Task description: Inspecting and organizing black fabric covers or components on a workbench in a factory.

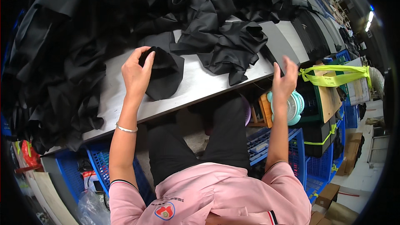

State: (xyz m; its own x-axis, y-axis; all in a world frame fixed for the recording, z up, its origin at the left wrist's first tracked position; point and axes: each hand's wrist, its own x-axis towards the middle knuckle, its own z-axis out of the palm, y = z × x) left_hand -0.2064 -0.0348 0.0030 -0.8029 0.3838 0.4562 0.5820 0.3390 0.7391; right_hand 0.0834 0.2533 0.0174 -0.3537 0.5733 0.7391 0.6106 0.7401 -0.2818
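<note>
My left hand (136, 73) pinches the edge of a black fabric piece (167, 77) between thumb and fingertips. That piece lies partly raised near the front edge of the white table (118, 96). My right hand (285, 81) is off to the right, beyond the table's front edge, with thumb and fingers apart and nothing visible in it. Just past its fingertips are flat grey panels (280, 37). Between my hands, a crumpled black fabric piece (233, 48) hangs slightly over the table edge.
Heaped black fabric (54, 71) covers the table's left and far side. Stacked dark panels (310, 33) stand at the right. A teal fan (294, 108) sits below my right hand, near a yellow-green strap (337, 77). Blue plastic crates (296, 150) flank my legs.
</note>
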